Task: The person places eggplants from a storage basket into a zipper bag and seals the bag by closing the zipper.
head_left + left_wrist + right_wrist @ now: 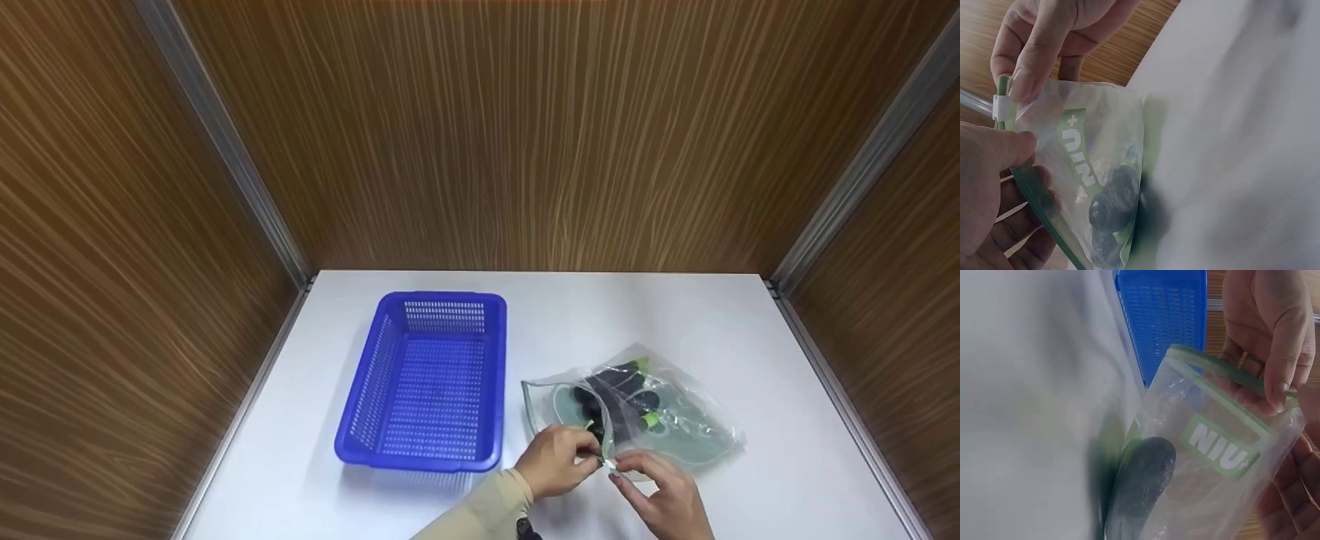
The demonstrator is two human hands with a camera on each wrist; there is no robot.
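A clear zip bag (697,439) with a green zip edge (1044,216) lies on the white table, its mouth turned toward me and gaping at the left. Inside are several dark eggplants (611,390) with bright green caps. At the near corner of the mouth sits a white slider (999,108). My left hand (555,459) pinches the zip edge just left of this slider, thumb against the film. From the other side, my right hand (664,495) pinches the bag's corner at the slider between thumb and fingers. Both hands' fingertips are close together.
A blue perforated basket (495,375) stands left of the bag with nothing in it. Wood-patterned panels (540,135) enclose the white table (300,420) at the back and both sides, with metal rails along the side edges.
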